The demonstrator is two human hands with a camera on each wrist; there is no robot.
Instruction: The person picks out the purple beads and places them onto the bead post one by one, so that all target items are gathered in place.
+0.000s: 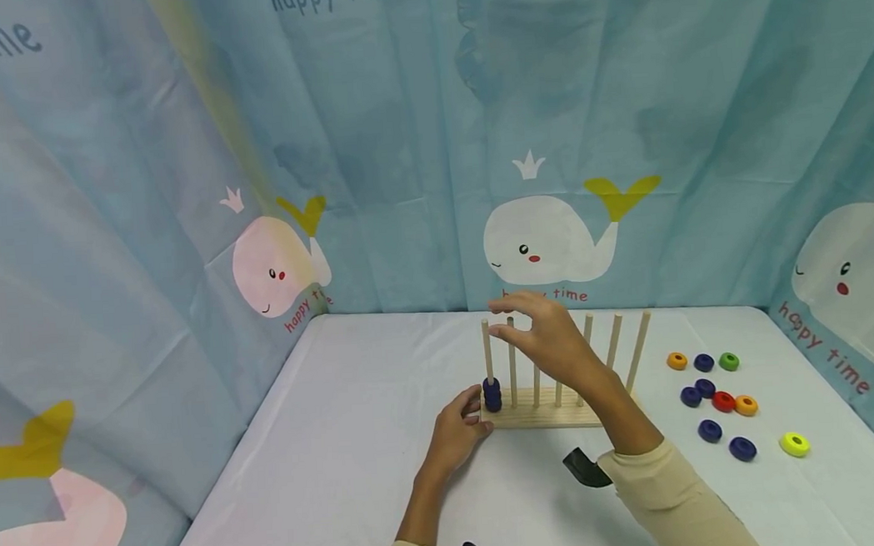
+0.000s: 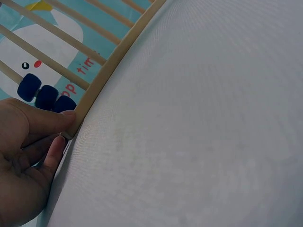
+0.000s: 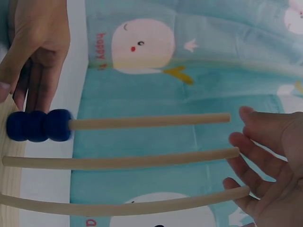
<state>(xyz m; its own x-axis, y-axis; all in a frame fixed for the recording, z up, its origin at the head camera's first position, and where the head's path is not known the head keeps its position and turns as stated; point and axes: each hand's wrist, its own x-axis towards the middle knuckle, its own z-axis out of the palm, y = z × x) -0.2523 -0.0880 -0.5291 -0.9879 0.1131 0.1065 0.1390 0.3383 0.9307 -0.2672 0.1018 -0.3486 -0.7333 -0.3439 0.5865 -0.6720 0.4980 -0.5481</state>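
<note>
A wooden peg stand (image 1: 543, 418) with several upright pegs is on the white table. Three dark blue beads (image 3: 39, 126) sit stacked at the bottom of its leftmost peg (image 3: 151, 122). My left hand (image 1: 453, 437) grips the left end of the base, thumb on the front and fingers behind; the left wrist view shows the pinch on the base's corner (image 2: 71, 127). High over the stand, my right hand (image 1: 549, 337) is beside the top of the leftmost peg, thumb and fingers spread apart with nothing between them.
Right of the stand lie loose beads: several blue ones (image 1: 710, 431), two orange (image 1: 677, 361), one red (image 1: 724, 401), one green (image 1: 729, 361) and one yellow (image 1: 795, 444). A light blue curtain (image 1: 399, 142) with whale prints stands behind the table and along its sides.
</note>
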